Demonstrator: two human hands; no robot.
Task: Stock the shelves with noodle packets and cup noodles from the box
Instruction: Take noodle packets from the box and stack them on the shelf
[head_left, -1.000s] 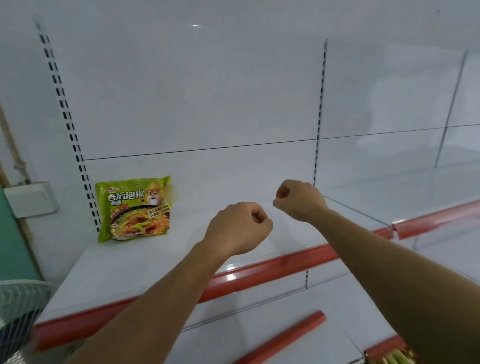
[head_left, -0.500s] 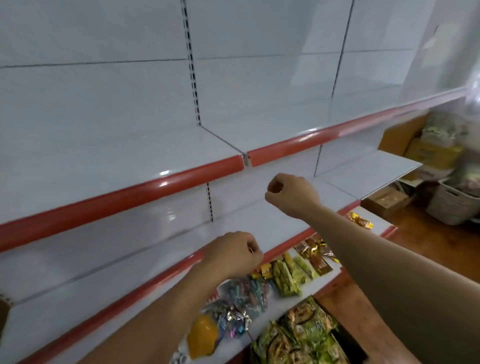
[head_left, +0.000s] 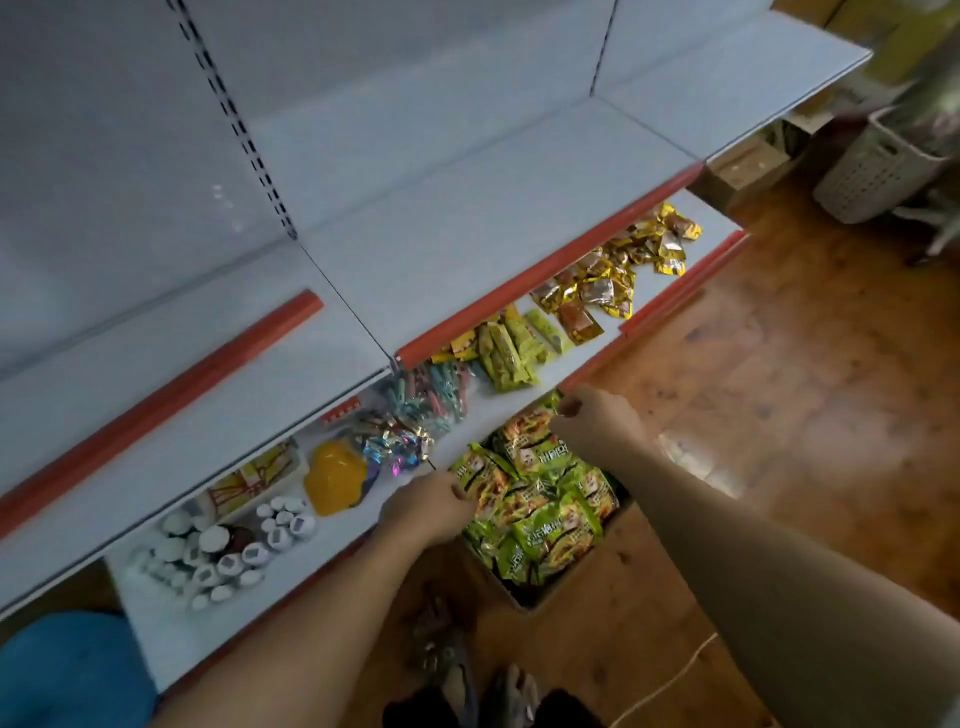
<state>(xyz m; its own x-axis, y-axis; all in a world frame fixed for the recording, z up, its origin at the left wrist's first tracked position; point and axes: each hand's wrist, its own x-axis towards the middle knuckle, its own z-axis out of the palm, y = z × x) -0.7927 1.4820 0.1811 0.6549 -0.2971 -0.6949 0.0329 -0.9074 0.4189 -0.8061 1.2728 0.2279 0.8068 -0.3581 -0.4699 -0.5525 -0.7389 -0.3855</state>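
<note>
White shelf boards (head_left: 467, 234) edged in red run across above me, bare. On the lowest shelf (head_left: 332, 540), from the left: white tubs (head_left: 218, 545), a yellow pouch (head_left: 335, 480), shiny wrappers (head_left: 397, 447), green bars (head_left: 506, 353), gold sachets (head_left: 608, 283). Below it on the wooden floor (head_left: 779, 389) sits the cardboard box (head_left: 561, 587), packed with green noodle packets (head_left: 540, 509). My left hand (head_left: 426, 512) curls its grip at the box's left rim, touching a packet; whether it pinches one I cannot tell. My right hand (head_left: 597, 428) closes over the far packets, fingertips hidden. Motion blur smears the labels. A pale basket (head_left: 878, 171) stands far right.
</note>
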